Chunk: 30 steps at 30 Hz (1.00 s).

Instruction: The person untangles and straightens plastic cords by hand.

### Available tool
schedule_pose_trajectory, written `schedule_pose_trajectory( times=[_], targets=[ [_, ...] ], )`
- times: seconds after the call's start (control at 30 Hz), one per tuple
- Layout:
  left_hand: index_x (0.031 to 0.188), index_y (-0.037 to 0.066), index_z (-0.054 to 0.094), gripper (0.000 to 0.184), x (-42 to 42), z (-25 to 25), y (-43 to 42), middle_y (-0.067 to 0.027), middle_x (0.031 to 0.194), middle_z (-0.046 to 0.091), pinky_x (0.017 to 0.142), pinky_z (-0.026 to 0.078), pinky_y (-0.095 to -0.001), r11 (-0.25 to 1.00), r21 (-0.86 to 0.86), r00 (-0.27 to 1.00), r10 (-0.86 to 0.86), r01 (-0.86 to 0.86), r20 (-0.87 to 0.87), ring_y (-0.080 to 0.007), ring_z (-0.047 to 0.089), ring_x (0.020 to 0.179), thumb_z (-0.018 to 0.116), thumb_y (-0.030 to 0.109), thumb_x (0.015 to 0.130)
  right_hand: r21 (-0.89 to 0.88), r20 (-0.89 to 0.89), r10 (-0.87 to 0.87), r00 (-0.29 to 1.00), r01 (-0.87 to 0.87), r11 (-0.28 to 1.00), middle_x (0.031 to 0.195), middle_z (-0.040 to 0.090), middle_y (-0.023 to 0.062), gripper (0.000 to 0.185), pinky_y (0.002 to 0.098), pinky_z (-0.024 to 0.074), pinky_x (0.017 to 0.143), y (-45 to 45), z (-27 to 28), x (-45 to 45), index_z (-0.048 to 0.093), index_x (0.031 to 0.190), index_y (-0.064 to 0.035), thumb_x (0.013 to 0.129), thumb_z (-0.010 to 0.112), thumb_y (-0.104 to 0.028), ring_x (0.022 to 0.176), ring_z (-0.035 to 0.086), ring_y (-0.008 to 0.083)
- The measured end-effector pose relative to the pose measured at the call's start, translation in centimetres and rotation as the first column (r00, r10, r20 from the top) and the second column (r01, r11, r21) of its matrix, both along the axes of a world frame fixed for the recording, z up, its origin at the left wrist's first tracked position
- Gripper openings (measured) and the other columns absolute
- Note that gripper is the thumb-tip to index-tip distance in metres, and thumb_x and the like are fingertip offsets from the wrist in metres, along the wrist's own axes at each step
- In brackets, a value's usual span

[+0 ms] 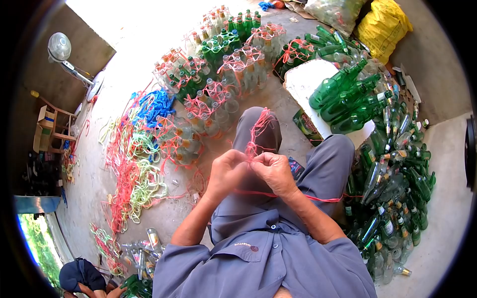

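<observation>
Pink plastic string (257, 130) lies bunched over my knee and runs down to my two hands. My left hand (227, 171), a little smeared by motion, is closed at the string's tangled end. Close beside it, my right hand (274, 173) pinches the same string between thumb and fingers. The fingertips nearly meet, so the exact shape of the string between them is hidden. Another strand passes under my right wrist and across my lap towards the bottles on the right.
Tied bundles of glass bottles (213, 107) stand ahead. Green bottles (343, 97) lie on a white board (303, 79) by my knee. A large bottle heap (392, 198) fills the right. Loose coloured string (126, 169) covers floor at left, near a fan (59, 47). Another person (82, 275) crouches lower left.
</observation>
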<state>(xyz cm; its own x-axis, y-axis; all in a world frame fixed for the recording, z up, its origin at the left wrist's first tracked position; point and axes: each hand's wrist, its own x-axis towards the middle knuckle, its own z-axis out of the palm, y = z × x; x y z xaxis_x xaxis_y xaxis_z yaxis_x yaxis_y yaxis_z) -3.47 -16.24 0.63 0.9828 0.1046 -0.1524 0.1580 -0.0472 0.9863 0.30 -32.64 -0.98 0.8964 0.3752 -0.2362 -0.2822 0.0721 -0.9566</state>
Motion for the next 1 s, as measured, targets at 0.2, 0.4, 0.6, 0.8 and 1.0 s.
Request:
schedule_pose_trajectory(
  times=[0.2,0.4,0.6,0.8,1.0],
  targets=[
    [0.096,-0.004,0.064,0.011,-0.1,-0.5,0.9,-0.0061,0.085,0.069,0.07,0.052,-0.0222,0.936,-0.351,0.997,0.002,-0.03,-0.08,-0.0086,0.063,0.073,0.065,0.002,0.087,0.174,-0.306,0.08,0.949,-0.026,0.984,0.068,0.059,-0.0001,0.014,0.0182,0.0306,0.044,-0.5,1.0,0.4,0.069,0.089,0.0001,0.093,0.063,-0.012,0.05,0.043,0.0034],
    [0.096,-0.004,0.064,0.011,-0.1,-0.7,1.0,-0.0073,0.088,0.07,0.073,0.053,-0.0227,0.931,-0.365,0.997,-0.022,-0.008,-0.078,-0.0099,0.065,0.077,0.066,0.001,0.086,0.209,-0.449,0.156,0.88,-0.066,0.976,0.07,0.057,-0.0006,0.016,0.0176,0.0301,0.044,-0.9,1.6,1.0,0.067,0.089,-0.0003,0.093,0.065,-0.015,0.048,0.039,0.0033],
    [0.095,-0.004,0.064,0.009,-0.1,-0.8,0.8,-0.0063,0.087,0.069,0.074,0.053,-0.0226,0.95,-0.313,0.998,-0.033,0.013,-0.059,-0.009,0.064,0.078,0.065,-0.001,0.086,0.285,-0.497,0.177,0.849,-0.032,0.958,0.069,0.055,-0.0018,0.013,0.0171,0.0305,0.044,-1.0,1.6,1.1,0.065,0.089,-0.0019,0.091,0.067,-0.015,0.049,0.039,0.0026],
    [0.094,-0.003,0.063,0.009,-0.1,-0.4,0.7,-0.0047,0.085,0.068,0.071,0.051,-0.0216,0.963,-0.269,0.998,-0.022,0.006,-0.059,-0.0076,0.062,0.075,0.063,-0.001,0.086,0.264,-0.496,0.136,0.857,0.0,0.964,0.067,0.054,-0.0022,0.01,0.0168,0.0307,0.044,-0.7,1.1,1.0,0.064,0.088,-0.0029,0.089,0.068,-0.012,0.049,0.039,0.0028],
    [0.092,-0.001,0.063,0.007,-0.1,-0.2,0.8,-0.0035,0.081,0.067,0.066,0.049,-0.0204,0.939,-0.342,0.995,0.006,-0.04,-0.1,-0.0064,0.06,0.07,0.064,0.001,0.085,0.131,-0.365,-0.071,0.928,0.127,0.983,0.068,0.056,-0.0008,0.009,0.0175,0.032,0.044,-0.2,1.5,0.5,0.063,0.089,-0.0024,0.09,0.067,-0.011,0.05,0.044,0.0029]
  ],
)
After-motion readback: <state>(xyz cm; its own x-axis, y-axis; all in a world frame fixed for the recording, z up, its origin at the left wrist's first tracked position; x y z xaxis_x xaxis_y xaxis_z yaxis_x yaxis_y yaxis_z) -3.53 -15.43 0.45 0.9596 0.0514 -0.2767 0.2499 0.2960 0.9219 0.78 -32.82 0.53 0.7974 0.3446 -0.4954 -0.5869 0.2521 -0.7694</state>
